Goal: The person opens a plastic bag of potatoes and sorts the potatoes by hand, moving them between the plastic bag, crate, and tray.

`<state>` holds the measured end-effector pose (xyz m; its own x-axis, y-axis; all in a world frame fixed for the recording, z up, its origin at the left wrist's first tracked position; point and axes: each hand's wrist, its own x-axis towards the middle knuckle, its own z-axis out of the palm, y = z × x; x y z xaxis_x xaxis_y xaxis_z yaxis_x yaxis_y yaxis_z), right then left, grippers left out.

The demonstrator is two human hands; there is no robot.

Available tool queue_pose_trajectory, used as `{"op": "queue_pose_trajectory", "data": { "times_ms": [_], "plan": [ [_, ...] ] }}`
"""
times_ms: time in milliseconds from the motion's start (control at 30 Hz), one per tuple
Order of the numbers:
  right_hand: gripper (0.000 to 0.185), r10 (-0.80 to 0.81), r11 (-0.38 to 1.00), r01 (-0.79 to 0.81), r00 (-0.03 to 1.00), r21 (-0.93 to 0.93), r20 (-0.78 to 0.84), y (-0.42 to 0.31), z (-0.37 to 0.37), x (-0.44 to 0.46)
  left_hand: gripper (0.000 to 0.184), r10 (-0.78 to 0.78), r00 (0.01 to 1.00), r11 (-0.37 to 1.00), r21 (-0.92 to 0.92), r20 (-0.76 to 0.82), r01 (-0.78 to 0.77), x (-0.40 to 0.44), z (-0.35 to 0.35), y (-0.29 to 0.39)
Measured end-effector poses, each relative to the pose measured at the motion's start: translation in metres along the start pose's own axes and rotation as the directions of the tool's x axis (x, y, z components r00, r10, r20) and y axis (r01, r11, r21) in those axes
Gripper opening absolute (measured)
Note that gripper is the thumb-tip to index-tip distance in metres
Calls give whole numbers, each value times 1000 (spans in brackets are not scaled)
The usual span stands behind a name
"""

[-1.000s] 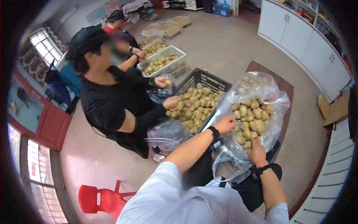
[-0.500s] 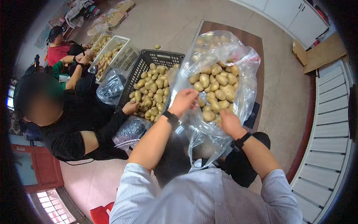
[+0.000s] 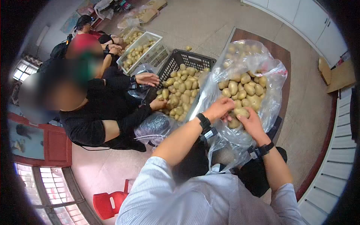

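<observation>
The right hand (image 3: 253,124) is closed on a potato (image 3: 242,111), thumb and fingers around it. Just beside that grip, the left hand (image 3: 218,110) has its fingers curled — whether they clasp anything, I cannot tell. Beneath and beyond the grip lie loose potatoes (image 3: 245,89) in a clear plastic bag (image 3: 278,85). Left of it stands a black crate (image 3: 175,59) of potatoes — a co-worker's hand (image 3: 158,104) is at them.

The bag (image 3: 276,88) hides much of the worktop (image 3: 282,53) and clouds potatoes (image 3: 245,48) at its far end; a blur masks the face (image 3: 70,96) of the nearest co-worker (image 3: 92,122); the top edge crops the cabinet (image 3: 300,18).
</observation>
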<state>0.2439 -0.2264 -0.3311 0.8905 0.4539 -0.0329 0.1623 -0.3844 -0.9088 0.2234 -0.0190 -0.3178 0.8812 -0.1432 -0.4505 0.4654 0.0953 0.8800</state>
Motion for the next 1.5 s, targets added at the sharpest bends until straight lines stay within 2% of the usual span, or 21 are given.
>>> {"op": "queue_pose_trajectory", "data": {
  "times_ms": [167,233,333,433,533,567,633,700,733,767,800,833,900,933,967,1000,1233,1300,1400,1433,1500],
  "plan": [
    [48,31,999,-28,993,-27,114,-41,19,-2,37,-55,969,979,-176,242,99,-3,-4,-1],
    [48,-59,998,61,995,-28,86,-23,31,0,35,-28,962,982,-171,273,77,1,-9,-9],
    [43,-197,977,197,980,-81,8,-20,34,-1,33,-17,973,973,-219,231,69,-2,-17,-14],
    [36,-66,998,66,997,-6,50,-37,29,-6,30,-7,986,952,-299,168,58,-15,-29,-6],
    [32,-195,902,221,975,-372,106,-15,26,-8,28,66,995,875,-476,-68,-91,-23,-40,4],
    [32,-195,900,219,976,-376,101,-5,28,-9,28,70,996,875,-475,-62,-91,-21,-48,3],
    [38,-392,713,429,900,-554,192,11,24,-13,31,125,974,840,-502,-191,-206,-18,-68,-2],
    [41,-366,708,419,906,-568,213,11,26,-19,35,68,968,743,-635,-240,-210,-13,-93,-13],
    [44,-341,704,417,909,-575,240,12,29,-24,35,124,929,800,-518,-349,-302,-5,-104,-23],
    [44,-317,712,388,921,-585,225,14,30,-27,36,260,878,911,-200,-402,-361,-5,-111,-34],
    [47,-315,704,400,917,-587,246,17,30,-26,38,388,806,920,142,-446,-365,-5,-118,-44],
    [51,-317,693,416,909,-588,270,21,30,-25,43,578,744,723,634,-335,-276,-10,-128,-51],
    [54,-296,670,387,922,-634,251,27,33,-24,53,572,716,764,578,-400,-287,13,-159,-84],
    [54,-290,641,383,923,-665,252,30,35,-23,46,246,850,944,-85,-466,-319,12,-158,-73],
    [55,-286,613,380,924,-693,254,32,36,-23,41,-112,875,645,-704,-472,-297,12,-159,-64],
    [48,-339,562,396,911,-726,235,34,38,-24,41,-110,878,649,-703,-465,-291,12,-155,-60],
    [48,-389,575,406,899,-710,200,32,39,-25,36,-110,807,754,-578,-580,-313,13,-165,-68],
    [47,-294,685,333,940,-649,172,30,38,-28,34,-96,825,758,-578,-557,-302,15,-171,-76],
    [50,-200,796,238,971,-557,131,34,36,-28,32,-62,742,844,-432,-668,-318,14,-170,-78],
    [50,-203,794,241,970,-558,131,31,34,-29,31,51,716,935,-219,-696,-279,14,-174,-83],
    [53,-177,935,190,982,-299,72,27,30,-32,29,281,681,958,233,-676,-165,12,-181,-94]
  ]
}}
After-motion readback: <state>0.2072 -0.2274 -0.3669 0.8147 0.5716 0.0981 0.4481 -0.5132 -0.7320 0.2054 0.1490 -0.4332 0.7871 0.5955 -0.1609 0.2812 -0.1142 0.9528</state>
